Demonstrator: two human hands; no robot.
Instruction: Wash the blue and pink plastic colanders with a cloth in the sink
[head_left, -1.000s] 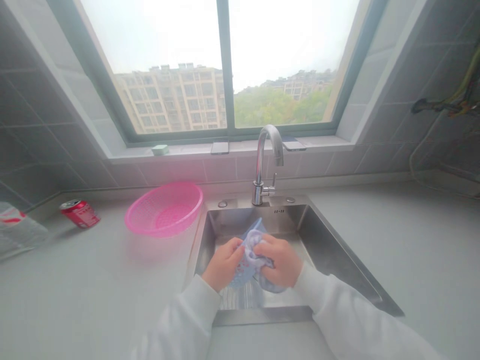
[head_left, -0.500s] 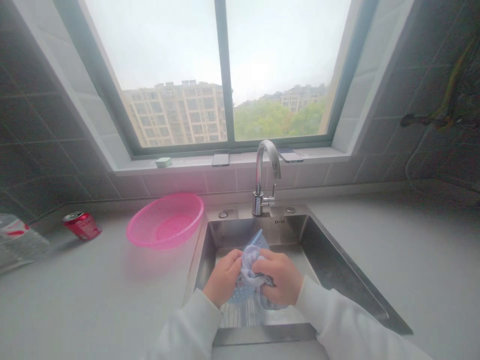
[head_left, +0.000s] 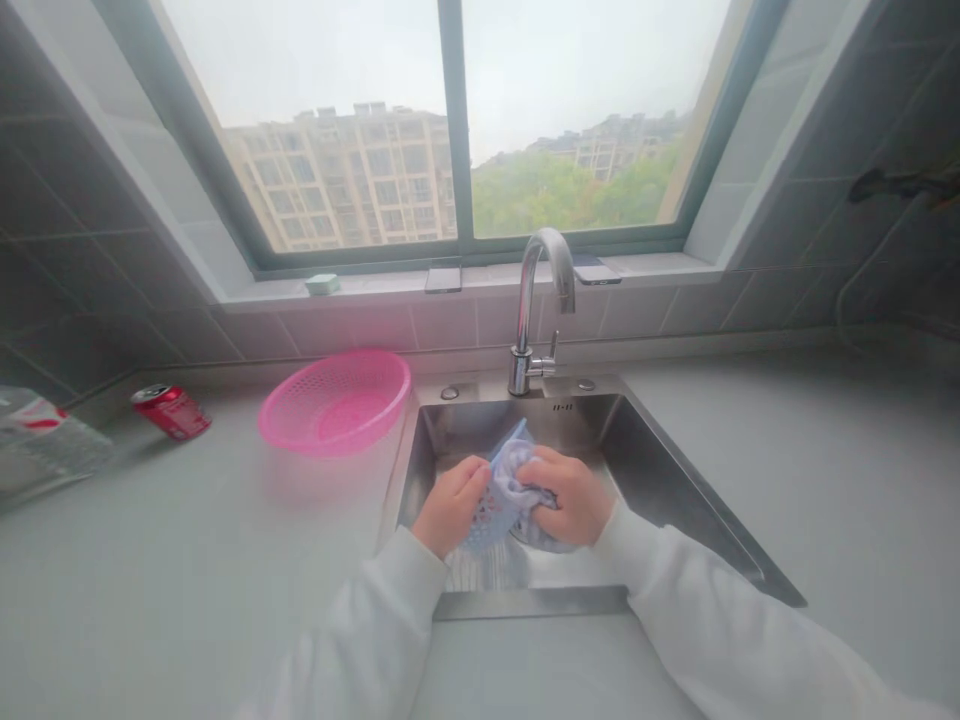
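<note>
Over the steel sink (head_left: 630, 480), my left hand (head_left: 452, 505) is closed on the rim of a light blue perforated plastic basket (head_left: 489, 522). The basket is held tilted, with one corner rising beyond the fingers. A crumpled pale lilac-grey cloth (head_left: 514, 470) is bunched in my right hand (head_left: 574, 497), pressed against the basket's rim. Part of the cloth hangs below the right fingers. Both hands and the cloth hide much of the basket.
A chrome faucet (head_left: 525, 320) rises behind the sink. On the left counter are a pink perforated basket (head_left: 337, 440), a red can (head_left: 176, 412) and a clear plastic bottle (head_left: 56, 455). A small green block (head_left: 322, 285) and two flat dark-edged objects lie along the windowsill.
The view has tipped downward, so everything sits higher in the picture. My right hand and the cloth have shifted slightly right from my left hand, and more of the blue basket's perforated side shows.
</note>
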